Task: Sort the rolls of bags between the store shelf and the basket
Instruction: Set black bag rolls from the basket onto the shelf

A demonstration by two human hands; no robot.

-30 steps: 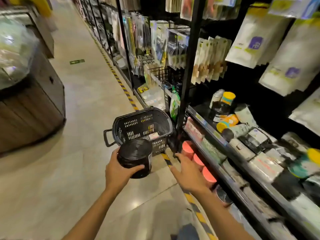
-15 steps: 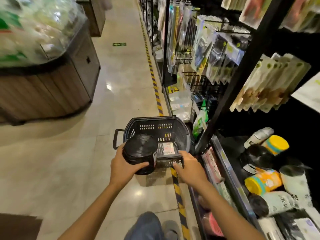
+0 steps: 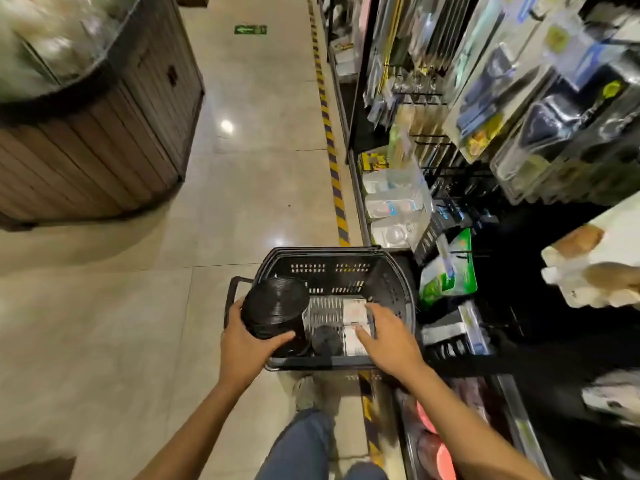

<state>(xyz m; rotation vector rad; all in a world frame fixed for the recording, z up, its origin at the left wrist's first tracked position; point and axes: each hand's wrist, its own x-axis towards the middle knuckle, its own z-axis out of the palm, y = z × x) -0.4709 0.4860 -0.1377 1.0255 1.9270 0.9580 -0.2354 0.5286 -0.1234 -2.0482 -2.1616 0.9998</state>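
Observation:
My left hand [image 3: 247, 344] grips a large black roll of bags [image 3: 277, 311] and holds it over the left side of the black plastic basket [image 3: 398, 285] on the floor. Inside the basket lie a smaller black roll [image 3: 326, 339] and white-labelled packs [image 3: 354, 311]. My right hand [image 3: 389, 337] reaches into the basket with straight fingers that touch the white packs. The store shelf [image 3: 460, 337] stands to the right, with pink rolls [image 3: 438, 452] on its low tier.
A wooden display stand [image 3: 104, 133] fills the upper left. Yellow-and-black tape [image 3: 334, 174] runs along the shelf foot. Hanging blister packs [image 3: 519, 98] crowd the upper right, and a green pack [image 3: 450, 268] hangs beside the basket. My leg in jeans [image 3: 304, 445] is below the basket.
I have moved closer over the basket. The left hand brought the black roll above its left side. The right hand went from the basket's near rim down inside onto the white packs.

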